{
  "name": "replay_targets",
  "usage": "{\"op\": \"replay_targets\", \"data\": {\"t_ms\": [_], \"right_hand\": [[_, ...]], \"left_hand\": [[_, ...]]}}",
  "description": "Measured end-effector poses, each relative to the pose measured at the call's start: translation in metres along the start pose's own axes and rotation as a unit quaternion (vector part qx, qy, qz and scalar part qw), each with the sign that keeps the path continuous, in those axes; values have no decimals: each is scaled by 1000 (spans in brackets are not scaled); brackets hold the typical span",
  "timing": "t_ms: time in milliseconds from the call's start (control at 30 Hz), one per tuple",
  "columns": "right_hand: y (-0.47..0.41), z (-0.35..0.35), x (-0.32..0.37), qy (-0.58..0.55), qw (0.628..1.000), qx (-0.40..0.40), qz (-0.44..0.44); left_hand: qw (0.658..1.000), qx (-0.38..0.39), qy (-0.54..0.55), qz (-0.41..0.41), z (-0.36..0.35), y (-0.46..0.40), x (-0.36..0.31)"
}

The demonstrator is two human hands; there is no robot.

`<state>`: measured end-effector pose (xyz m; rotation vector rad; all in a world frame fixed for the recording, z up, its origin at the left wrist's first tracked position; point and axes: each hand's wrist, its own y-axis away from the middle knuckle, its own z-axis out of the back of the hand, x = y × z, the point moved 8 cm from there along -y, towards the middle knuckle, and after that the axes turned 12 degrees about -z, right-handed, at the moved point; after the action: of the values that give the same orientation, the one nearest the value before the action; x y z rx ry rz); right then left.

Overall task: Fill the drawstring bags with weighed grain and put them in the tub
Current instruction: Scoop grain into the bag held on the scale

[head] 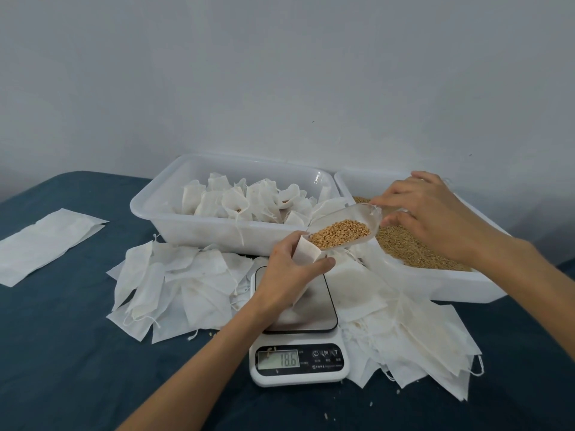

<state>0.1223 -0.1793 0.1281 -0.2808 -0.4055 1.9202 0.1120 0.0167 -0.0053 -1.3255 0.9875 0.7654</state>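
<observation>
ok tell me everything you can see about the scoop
The scoop is small, clear and plastic-looking, with a rounded open trough about half full of golden grain. The right hand pinches its handle end. It is held tilted, lip down, above the scale, touching the mouth of the white bag that the left hand holds.

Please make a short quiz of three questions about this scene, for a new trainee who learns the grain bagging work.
1. True or false: the right hand holds the clear scoop of grain over the open bag that the left hand grips on the scale.
2. What does the scale display read?
3. Where do the filled bags lie? A) in the left tub B) in the right tub with loose grain C) on the cloth beside the scale

Key: 1 true; 2 18.6; 3 A.
</observation>
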Motion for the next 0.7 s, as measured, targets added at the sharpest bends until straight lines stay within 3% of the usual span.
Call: {"op": "replay_targets", "data": {"t_ms": [700], "right_hand": [[1,6,9,28,999,-19,3]], "left_hand": [[1000,2,-12,15,1,0,3]]}}
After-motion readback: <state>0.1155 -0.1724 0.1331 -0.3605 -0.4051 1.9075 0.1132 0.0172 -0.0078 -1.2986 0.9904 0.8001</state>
